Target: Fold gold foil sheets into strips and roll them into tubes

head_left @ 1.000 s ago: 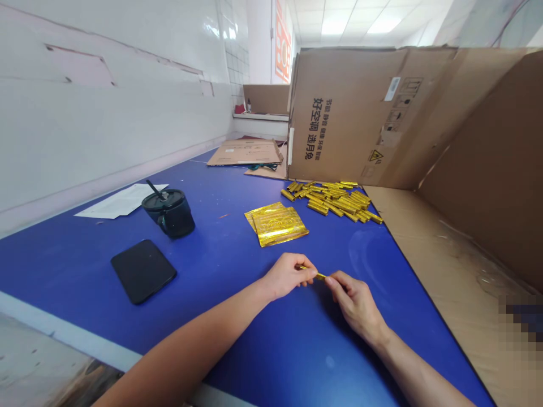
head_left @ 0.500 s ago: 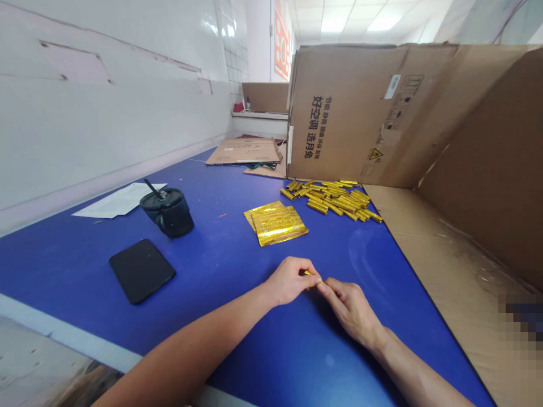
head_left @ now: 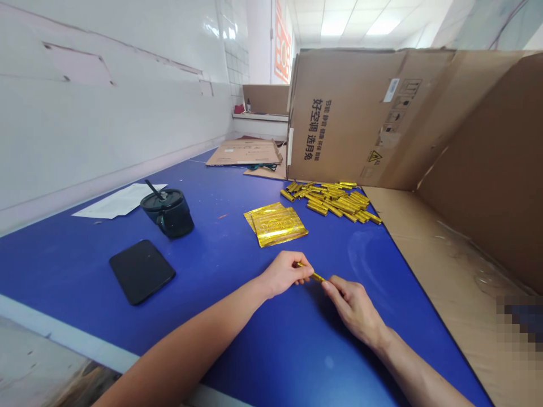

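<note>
A thin gold roll (head_left: 317,277) is stretched between my two hands above the blue table (head_left: 271,345). My left hand (head_left: 289,273) pinches its left part, and a short end shows above the fingers. The fingertips of my right hand (head_left: 350,302) are closed on its right end. Just beyond my left hand lie flat gold foil sheets (head_left: 280,226), overlapping each other. Farther back on the right is a loose pile of several gold rolls (head_left: 339,200).
A black mug (head_left: 172,213) with a lid and a stick stands at the left, beside white paper (head_left: 112,202). Nearer is a black flat tablet-like object (head_left: 142,271). A large cardboard box (head_left: 348,124) walls the back right; flattened cardboard (head_left: 244,152) lies behind.
My left hand has moved slightly left and up, away from my right hand. More of the gold roll shows between them.
</note>
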Tool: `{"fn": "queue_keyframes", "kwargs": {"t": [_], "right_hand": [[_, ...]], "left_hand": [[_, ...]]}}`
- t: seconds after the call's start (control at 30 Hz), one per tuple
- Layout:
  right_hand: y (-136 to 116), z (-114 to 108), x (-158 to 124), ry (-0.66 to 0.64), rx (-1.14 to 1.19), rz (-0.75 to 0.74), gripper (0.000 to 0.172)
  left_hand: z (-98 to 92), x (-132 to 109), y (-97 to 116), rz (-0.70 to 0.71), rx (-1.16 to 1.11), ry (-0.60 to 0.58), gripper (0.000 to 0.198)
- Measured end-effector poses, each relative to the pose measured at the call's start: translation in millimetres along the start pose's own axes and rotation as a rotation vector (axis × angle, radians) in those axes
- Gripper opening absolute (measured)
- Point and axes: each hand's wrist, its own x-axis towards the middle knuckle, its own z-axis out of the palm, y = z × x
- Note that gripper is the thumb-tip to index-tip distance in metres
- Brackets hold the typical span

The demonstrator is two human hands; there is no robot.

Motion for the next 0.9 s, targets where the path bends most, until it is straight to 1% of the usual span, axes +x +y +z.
{"fn": "queue_keyframes", "kwargs": {"t": [0.13,0.2,0.3,0.37,0.43,0.53,0.63,0.77,0.9], "right_hand": [[0,4,-1,0.035,0.000,-0.028,0.035],[0,4,-1,0.033,0.018,-0.019,0.036],[-2,3,-1,-0.036,0.036,0.002,0.037],[-4,3,-1,-0.092,0.023,-0.002,0.037],[-5,4,-2,-0.117,0.013,-0.020,0.037],[-4,6,-1,-0.084,0.014,-0.027,0.039],[-4,7,0,-0.042,0.006,-0.041,0.038],[-3,8,0,-0.002,-0.003,-0.075,0.038],[0,7,-1,0.060,-0.110,-0.094,0.037]], "left_hand": [[5.3,-2,0,-0.039,-0.091,-0.022,0.029],[7.9,-3,1,-0.049,-0.100,-0.010,0.028],[11.4,-5,0,-0.011,-0.037,0.020,0.024],[12.9,-5,-1,0.027,0.032,-0.001,0.021],[13.0,-6,-1,0.032,0.058,-0.044,0.021],[10.8,-5,-1,-0.003,0.009,-0.079,0.028],[8.5,-4,1,0.002,-0.013,-0.040,0.033],[8.3,-5,1,0.038,-0.009,0.014,0.033],[6.8,-6,3,0.027,0.044,-0.023,0.033]]}}
